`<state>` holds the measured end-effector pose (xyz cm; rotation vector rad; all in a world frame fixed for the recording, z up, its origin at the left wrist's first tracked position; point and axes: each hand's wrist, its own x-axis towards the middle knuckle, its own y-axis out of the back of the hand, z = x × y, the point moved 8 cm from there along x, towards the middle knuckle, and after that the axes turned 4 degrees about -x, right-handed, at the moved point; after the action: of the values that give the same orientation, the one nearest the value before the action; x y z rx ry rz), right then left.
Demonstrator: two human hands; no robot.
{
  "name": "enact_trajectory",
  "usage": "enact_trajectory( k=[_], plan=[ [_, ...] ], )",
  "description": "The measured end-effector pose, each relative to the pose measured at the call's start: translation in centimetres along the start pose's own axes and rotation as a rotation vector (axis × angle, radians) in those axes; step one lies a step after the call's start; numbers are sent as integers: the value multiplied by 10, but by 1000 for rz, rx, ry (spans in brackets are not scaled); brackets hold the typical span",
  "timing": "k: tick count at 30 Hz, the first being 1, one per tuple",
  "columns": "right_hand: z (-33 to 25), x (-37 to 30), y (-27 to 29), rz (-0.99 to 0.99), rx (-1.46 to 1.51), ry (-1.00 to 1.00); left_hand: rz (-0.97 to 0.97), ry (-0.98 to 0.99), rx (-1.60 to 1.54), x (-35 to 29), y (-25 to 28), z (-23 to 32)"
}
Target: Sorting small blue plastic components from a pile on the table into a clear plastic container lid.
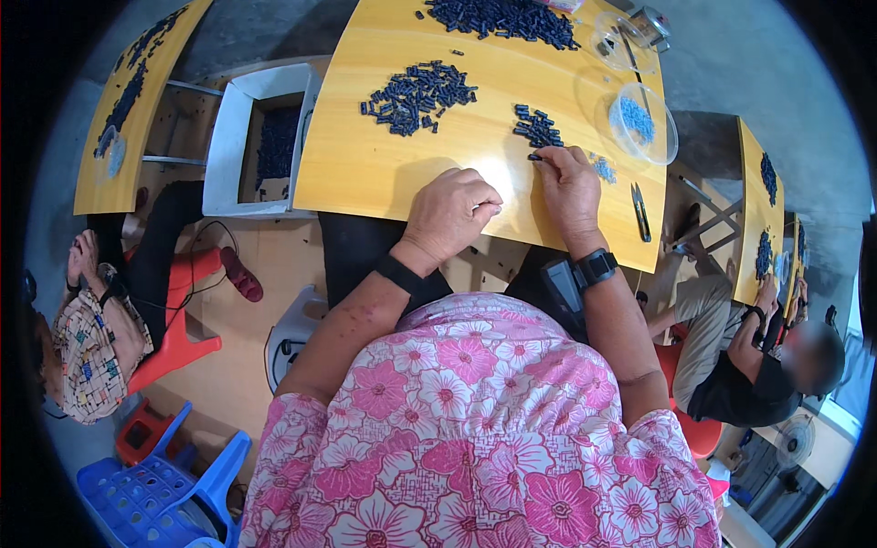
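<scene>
Over the near edge of the yellow table [365, 173], my left hand [448, 215] is closed, thumb and forefinger pressed together; what they hold, if anything, is too small to make out. My right hand [571, 187] pinches a small black cylindrical part [534, 157] between thumb and fingertips. Just beyond it lies a small group of black parts [537, 126]. Tiny pale-blue pieces [604, 170] sit beside my right hand, near a pair of dark snips [640, 212]. A bigger heap of black parts [420, 96] lies farther left.
At the right edge stands a clear tub [670, 137] holding blue pieces [637, 119]; another clear container [626, 41] is behind it. A large black heap [502, 20] covers the far side. Left stands a white-sided box [233, 137]. People sit at both sides; blue chair [137, 489] lower left.
</scene>
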<state>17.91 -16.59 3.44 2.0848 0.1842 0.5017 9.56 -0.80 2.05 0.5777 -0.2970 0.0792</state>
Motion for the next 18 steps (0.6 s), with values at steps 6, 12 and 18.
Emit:
enact_trajectory(
  k=[6,12,18],
  plan=[
    [-5,-11,-5,-54,-10,85,-4,18,-7,0,0,-1],
    [-4,-22,-4,-25,92,157,-11,48,-28,0,0,-2],
    [11,-28,3,-29,504,57,-4,50,-38,1,1,-1]
  ],
)
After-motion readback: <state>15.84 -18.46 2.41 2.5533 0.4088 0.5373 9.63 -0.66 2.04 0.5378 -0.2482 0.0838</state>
